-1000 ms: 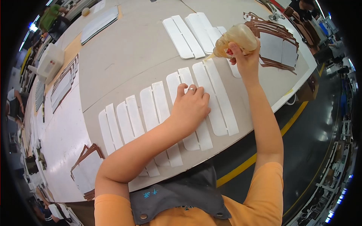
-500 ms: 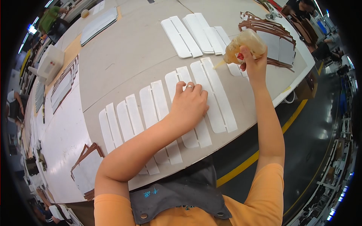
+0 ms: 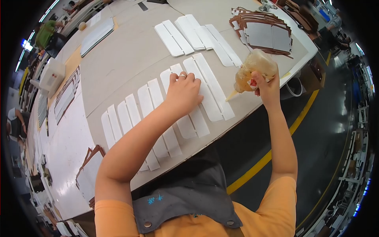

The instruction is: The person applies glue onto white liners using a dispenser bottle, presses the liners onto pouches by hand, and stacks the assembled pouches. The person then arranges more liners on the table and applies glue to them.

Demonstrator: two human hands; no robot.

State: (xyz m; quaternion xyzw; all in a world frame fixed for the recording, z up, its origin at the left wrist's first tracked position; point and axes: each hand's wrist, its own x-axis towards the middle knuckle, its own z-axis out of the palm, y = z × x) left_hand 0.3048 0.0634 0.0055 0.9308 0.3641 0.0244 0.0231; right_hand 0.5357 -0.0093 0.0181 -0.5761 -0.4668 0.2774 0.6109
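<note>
My right hand [image 3: 267,87] is wrapped round a translucent squeeze bottle [image 3: 258,63] with amber, glue-like liquid inside and a small red mark. Its yellowish nozzle [image 3: 232,94] points down and left, the tip by the right edge of the rightmost white slotted panel [image 3: 209,89]; whether it touches cannot be told. My left hand [image 3: 184,93], with a ring on one finger, rests palm down on the neighbouring white panel [image 3: 189,125], fingers bent and slightly apart, fingertips partly hidden. More white panels [image 3: 148,98] lie in a slanting row to the left.
Further white panels [image 3: 173,37] lie overlapped at the table's [image 3: 122,59] far side. Brown-edged sheets [image 3: 268,35] are stacked at the back right, others [image 3: 89,170] at the left. A white jug [image 3: 53,75] stands far left. Beyond the right edge are a bin [image 3: 294,87] and the floor.
The bottle in my right hand has come nearer along the rightmost panel, its nozzle now by the panel's lower part. My left hand stays on the same panel while the whole view has shifted.
</note>
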